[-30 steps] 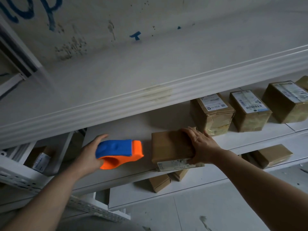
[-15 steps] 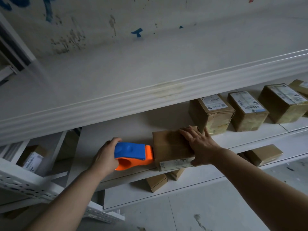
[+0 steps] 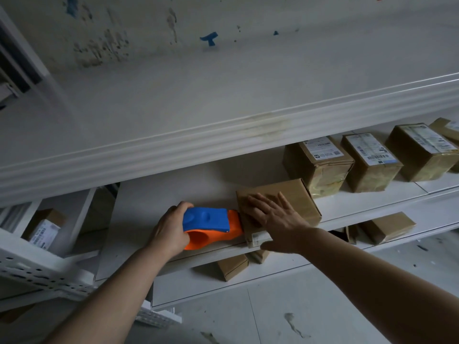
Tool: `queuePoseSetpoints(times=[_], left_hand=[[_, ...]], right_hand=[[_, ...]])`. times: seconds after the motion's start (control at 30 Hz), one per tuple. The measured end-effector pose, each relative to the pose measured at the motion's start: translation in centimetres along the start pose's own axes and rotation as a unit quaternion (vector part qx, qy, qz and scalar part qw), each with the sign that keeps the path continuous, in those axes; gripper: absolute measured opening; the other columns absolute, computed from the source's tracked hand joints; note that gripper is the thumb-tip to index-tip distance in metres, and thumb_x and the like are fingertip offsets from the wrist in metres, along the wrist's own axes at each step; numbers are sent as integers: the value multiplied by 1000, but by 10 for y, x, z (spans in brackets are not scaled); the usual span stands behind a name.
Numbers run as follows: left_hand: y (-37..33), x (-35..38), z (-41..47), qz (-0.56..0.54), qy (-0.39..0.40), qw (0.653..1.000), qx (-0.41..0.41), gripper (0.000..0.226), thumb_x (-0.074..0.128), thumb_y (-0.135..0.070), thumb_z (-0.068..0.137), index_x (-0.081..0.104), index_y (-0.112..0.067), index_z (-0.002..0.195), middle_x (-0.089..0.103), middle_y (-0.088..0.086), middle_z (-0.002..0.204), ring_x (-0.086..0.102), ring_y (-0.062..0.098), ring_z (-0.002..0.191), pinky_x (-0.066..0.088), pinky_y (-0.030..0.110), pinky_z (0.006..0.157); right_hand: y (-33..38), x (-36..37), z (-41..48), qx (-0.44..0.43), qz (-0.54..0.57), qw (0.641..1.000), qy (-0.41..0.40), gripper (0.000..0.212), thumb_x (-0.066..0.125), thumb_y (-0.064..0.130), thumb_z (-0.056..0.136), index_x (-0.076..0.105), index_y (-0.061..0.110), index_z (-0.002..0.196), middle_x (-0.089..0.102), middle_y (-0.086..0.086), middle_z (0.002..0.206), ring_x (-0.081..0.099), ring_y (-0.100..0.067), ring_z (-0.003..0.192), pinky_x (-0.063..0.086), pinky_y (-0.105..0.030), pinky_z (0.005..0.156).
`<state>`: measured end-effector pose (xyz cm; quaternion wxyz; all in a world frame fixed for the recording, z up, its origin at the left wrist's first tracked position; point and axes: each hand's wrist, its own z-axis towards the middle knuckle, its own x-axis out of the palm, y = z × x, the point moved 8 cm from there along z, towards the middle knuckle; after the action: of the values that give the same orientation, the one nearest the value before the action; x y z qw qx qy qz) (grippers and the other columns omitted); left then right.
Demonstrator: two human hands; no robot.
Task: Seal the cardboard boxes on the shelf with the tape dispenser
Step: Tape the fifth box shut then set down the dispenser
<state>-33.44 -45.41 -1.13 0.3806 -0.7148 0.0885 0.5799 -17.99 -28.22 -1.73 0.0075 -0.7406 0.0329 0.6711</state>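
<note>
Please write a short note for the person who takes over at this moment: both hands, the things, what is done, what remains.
Left hand grips the dispenser, its orange nose against the left side of the box. Right hand presses flat on the box top. The box sits at the front edge of the shelf. No tape visible on it yet. To do: pull tape across it. Labelled boxes to the right look taped.

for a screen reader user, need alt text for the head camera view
A person's left hand grips a blue and orange tape dispenser, its orange front against the left end of a cardboard box on a white shelf, while the right hand lies flat on the box's top. Labelled boxes stand farther right.
</note>
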Motion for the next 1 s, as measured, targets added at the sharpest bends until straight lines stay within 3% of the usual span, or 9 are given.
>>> queuePoseSetpoints(times=[0.17, 0.27, 0.37, 0.47, 0.6, 0.67, 0.83, 0.9, 1.0], left_hand=[[6, 1, -5, -27, -7, 1000, 0, 60, 58, 4, 71, 50, -23, 124, 55, 4, 119, 55, 23, 107, 47, 32, 88], [7, 1, -13, -44, 5, 999, -4, 59, 58, 2, 70, 51, -26, 122, 56, 0, 116, 56, 20, 105, 48, 31, 86], [6, -5, -25, -77, -11, 997, 15, 61, 59, 4, 68, 54, -24, 122, 59, -1, 117, 58, 18, 105, 47, 28, 87], [0, -33, -36, -141, -72, 987, 22, 66, 57, 12, 63, 56, -29, 115, 62, -6, 110, 60, 14, 100, 45, 20, 80], [-39, -68, -37, -172, -111, 977, 65, 72, 55, 16, 62, 54, -33, 114, 62, -8, 108, 57, 8, 99, 43, 13, 80], [-62, -68, -34, -145, -101, 981, 86, 70, 57, 12, 62, 54, -27, 120, 61, -8, 112, 57, 9, 101, 42, 16, 82], [-101, -56, -29, -127, -83, 982, 111, 68, 58, 8, 62, 52, -27, 121, 59, -7, 114, 57, 12, 102, 46, 24, 83], [-108, -53, -28, -122, -80, 983, 113, 68, 59, 8, 62, 52, -27, 120, 59, -9, 113, 56, 11, 102, 43, 19, 81], [-112, -53, -25, -114, -82, 983, 119, 70, 60, 6, 62, 52, -28, 122, 58, -11, 113, 56, 10, 102, 40, 16, 79]], right_hand=[[-5, -8, 34, 53, -51, 996, 50, 138, 77, 61, 62, -24, 23, 147, -35, -13, 149, -31, -36, 138, -14, -64, 109], [-16, -4, 45, 80, -23, 989, 121, 144, 82, 56, 58, -27, 25, 146, -18, -13, 158, -17, -37, 144, -7, -67, 110], [-16, -12, 41, 67, 15, 994, 85, 144, 85, 51, 55, -23, 28, 147, 7, -8, 155, 5, -34, 144, 4, -64, 113], [-22, -37, 26, 46, 143, 988, -23, 145, 86, 46, 51, -21, 30, 148, 11, -6, 151, 15, -29, 140, 15, -54, 115], [-42, -41, 5, 9, 467, 877, -111, 147, 93, 41, 43, -7, 36, 150, 15, 0, 151, 25, -18, 140, 35, -48, 111], [-50, -33, -6, 18, 519, 848, -102, 147, 93, 46, 44, -8, 37, 150, 16, -1, 153, 25, -16, 142, 37, -51, 109], [-61, -57, -25, 59, 372, 919, -119, 147, 88, 50, 44, -26, 52, 136, -7, 3, 159, -4, -21, 147, 12, -52, 118], [-57, -65, -25, 63, 287, 948, -126, 143, 84, 55, 50, -22, 38, 145, -10, 4, 159, -13, -16, 146, 3, -55, 118], [-62, -62, -26, 96, 222, 963, -121, 137, 83, 54, 55, -8, 21, 152, -3, 1, 159, -2, -20, 146, 12, -54, 117]])
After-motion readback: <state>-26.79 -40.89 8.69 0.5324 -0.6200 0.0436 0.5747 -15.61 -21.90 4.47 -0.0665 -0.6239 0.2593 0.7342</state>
